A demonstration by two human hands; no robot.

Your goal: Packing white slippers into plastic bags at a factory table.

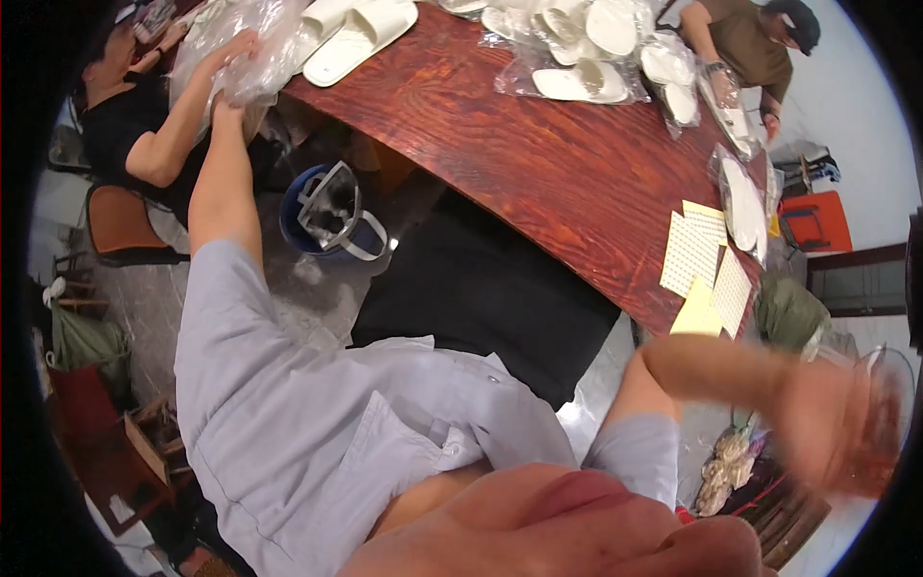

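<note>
Hands apart. Your right hand, blurred, wraps a cup, probably held off the worktop to spare the sheets; left hand at far-left plastic, can't tell grip.

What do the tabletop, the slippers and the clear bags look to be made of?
Tabletop: glossy reddish-brown wood, or a wood-look veneer, going by its dark wavy grain. Slippers: off-white and smooth, perhaps foam or another soft synthetic; the look leaves that open. Clear bags: probably thin, shiny plastic film, judging by wrinkles, glints and see-through look.
</note>
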